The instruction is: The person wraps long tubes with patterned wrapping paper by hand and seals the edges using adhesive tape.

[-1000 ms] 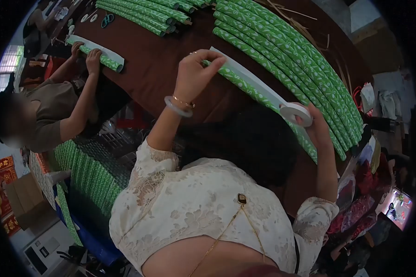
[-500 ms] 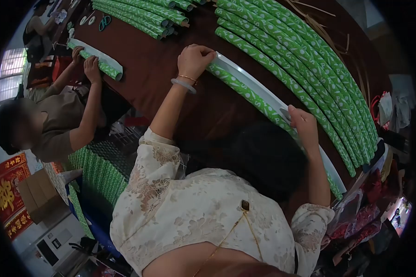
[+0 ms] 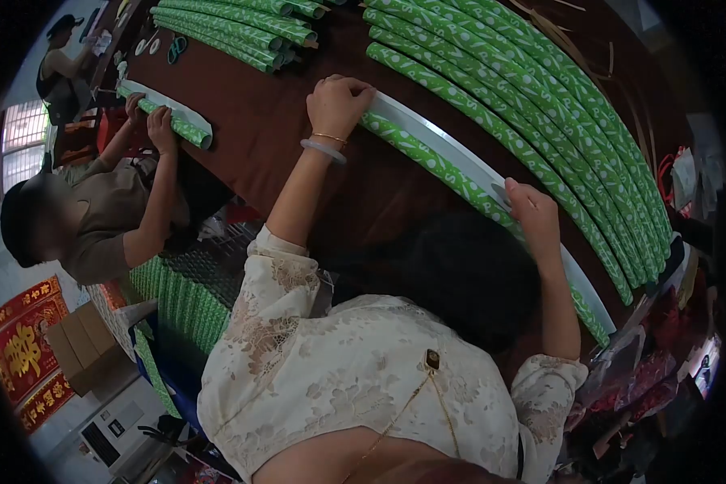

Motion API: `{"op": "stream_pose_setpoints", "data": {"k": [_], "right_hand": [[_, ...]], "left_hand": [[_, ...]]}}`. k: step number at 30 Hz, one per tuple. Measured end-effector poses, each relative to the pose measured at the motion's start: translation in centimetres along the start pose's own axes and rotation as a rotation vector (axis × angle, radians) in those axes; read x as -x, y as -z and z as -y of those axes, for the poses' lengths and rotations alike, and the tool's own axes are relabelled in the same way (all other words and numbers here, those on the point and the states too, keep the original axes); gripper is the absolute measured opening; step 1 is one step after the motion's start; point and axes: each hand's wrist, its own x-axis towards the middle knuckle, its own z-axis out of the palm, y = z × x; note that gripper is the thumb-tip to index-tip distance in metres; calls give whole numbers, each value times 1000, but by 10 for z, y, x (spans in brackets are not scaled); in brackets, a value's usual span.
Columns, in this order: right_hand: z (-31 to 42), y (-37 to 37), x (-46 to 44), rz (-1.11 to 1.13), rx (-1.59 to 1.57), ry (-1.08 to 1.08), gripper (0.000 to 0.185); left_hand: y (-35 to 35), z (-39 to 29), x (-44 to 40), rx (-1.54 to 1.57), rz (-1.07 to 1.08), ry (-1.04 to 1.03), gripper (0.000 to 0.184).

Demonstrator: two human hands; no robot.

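Grn-print roll (image 3: 429, 159) on desk (image 3: 258, 121), white flap (image 3: 427, 125) on far side | axis: diag, L end → past R grip, twd body | L grip (image 3: 337, 106) pinched at L end, contents can't tell | R grip (image 3: 532, 216) closed on tape roll (image 3: 499, 194), over mid-length

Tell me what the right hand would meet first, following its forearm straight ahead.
Likely the nearest roll in the big green row ahead of the right hand, though depth is hard to judge.

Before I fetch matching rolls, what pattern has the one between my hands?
The roll is green with white marks; head view.
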Motion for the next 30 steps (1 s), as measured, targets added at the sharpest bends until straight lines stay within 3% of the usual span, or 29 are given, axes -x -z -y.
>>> {"op": "stream_pose_setpoints", "data": {"k": [10,12,30], "right_hand": [[9,0,3,8,14,7,39],[8,0,2,7,16,15,39],[9,-1,1,1,46,19,42]], "left_hand": [[5,-3,4,-61,31,24,20],[-1,1,5,-6,-44,-15,13],[-7,-7,8,-60,-101,84,12]]}}
